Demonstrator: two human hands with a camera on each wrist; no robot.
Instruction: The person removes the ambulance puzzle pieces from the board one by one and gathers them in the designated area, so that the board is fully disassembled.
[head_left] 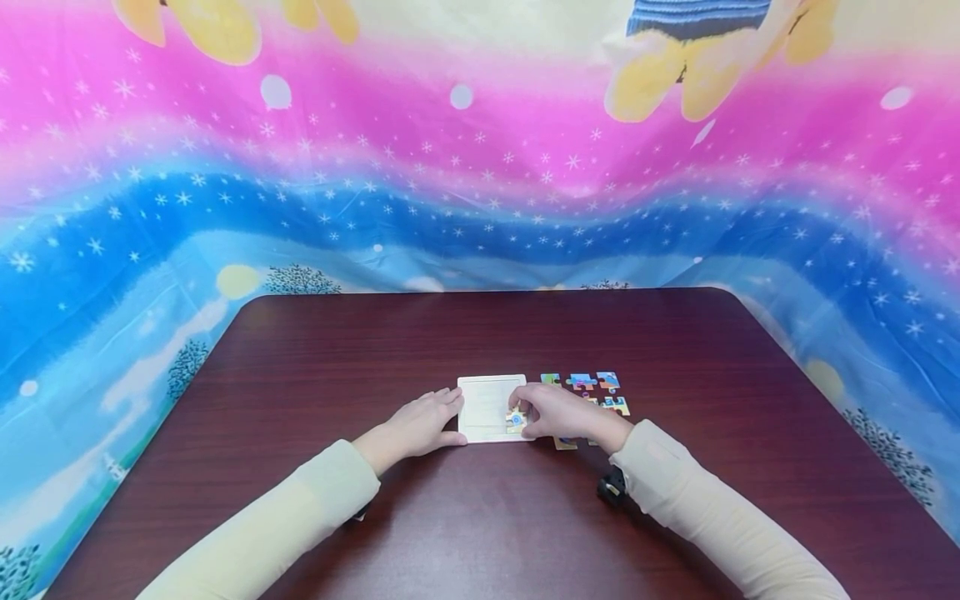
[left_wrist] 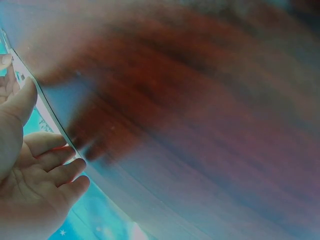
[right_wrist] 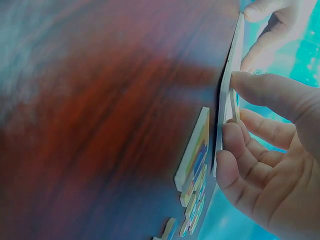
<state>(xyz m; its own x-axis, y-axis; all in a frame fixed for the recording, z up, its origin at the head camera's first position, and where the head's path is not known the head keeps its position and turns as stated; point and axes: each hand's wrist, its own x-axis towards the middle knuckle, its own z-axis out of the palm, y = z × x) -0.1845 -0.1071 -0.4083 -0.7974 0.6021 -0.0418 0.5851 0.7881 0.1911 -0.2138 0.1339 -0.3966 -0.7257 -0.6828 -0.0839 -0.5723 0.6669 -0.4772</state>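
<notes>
A shallow white puzzle tray [head_left: 480, 402] lies flat on the table in the head view. My left hand [head_left: 422, 425] rests at its left edge, fingers extended and thumb near the lower corner. Over the tray's lower right part, my right hand [head_left: 558, 411] pinches a jigsaw piece [head_left: 515, 420] with a blue and yellow print. From the right wrist view, the thumb and fingers of the right hand [right_wrist: 275, 145] surround the piece at the tray's edge [right_wrist: 226, 100]. Whether the piece lies flat in the tray cannot be told, as the fingers partly cover it.
Several loose jigsaw pieces [head_left: 582, 382] lie right of the tray, some hidden under the right hand and forearm. A dark wrist device [head_left: 612, 487] hangs below the right sleeve. The brown table [head_left: 480, 517] backs onto a colourful printed curtain [head_left: 480, 183].
</notes>
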